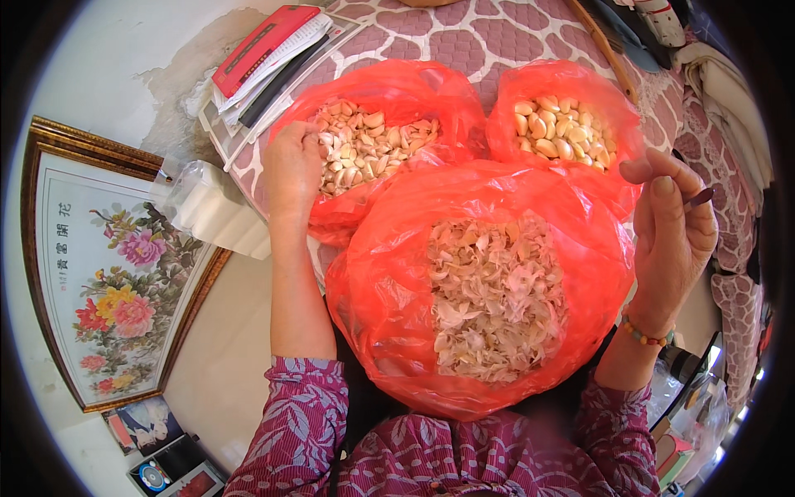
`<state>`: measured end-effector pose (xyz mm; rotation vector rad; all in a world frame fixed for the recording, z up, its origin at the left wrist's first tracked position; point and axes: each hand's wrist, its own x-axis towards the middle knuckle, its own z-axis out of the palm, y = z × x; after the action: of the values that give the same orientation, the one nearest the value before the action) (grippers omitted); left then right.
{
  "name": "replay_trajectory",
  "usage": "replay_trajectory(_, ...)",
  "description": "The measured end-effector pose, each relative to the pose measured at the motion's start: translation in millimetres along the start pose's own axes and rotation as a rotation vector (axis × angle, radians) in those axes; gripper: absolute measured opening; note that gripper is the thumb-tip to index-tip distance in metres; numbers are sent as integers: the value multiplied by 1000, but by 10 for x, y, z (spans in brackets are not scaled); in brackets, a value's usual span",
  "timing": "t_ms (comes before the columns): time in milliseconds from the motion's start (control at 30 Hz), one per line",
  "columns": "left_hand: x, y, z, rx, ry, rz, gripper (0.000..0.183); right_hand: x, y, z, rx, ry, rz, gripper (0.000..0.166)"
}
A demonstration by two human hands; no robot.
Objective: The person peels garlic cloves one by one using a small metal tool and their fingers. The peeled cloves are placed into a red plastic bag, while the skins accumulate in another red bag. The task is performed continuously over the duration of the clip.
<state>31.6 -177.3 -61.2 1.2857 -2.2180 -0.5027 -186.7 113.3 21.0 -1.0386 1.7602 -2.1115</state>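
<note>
Three red plastic bags sit open before me. The left bag [385,87] holds unpeeled garlic cloves [366,146], and the right bag [559,77] holds peeled garlic cloves [562,130]. Nearest my body, a larger bag [385,298] is full of papery garlic skins [497,304]. My left hand [295,158] is at the left rim of the unpeeled cloves, fingers bent down; whether they pinch a clove is hidden. To the right of the peeled cloves, my right hand [674,227] is raised, with a small dark tool [700,197] in its fingers, mostly hidden.
A giraffe-patterned quilted cover [459,53] lies under the two far bags. Books and papers [270,59] are stacked at the far left, near a clear plastic package [217,205]. A framed flower picture [124,261] leans at left. A wooden-handled brush [605,50] lies far right.
</note>
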Motion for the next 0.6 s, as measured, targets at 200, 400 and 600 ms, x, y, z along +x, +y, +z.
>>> replay_trajectory(200, 135, 114, 295, 77, -24, 393, 16, 42, -7, 25, -42, -39, -50, 17)
replay_trajectory(400, 425, 122, 583, 299, -306, 468, 14, 87, 43, 30, -33, -39, -90, 18)
replay_trajectory(600, 433, 72, 730, 252, -315, 525, 16, 82, 88, 26, -34, -58, -103, 20)
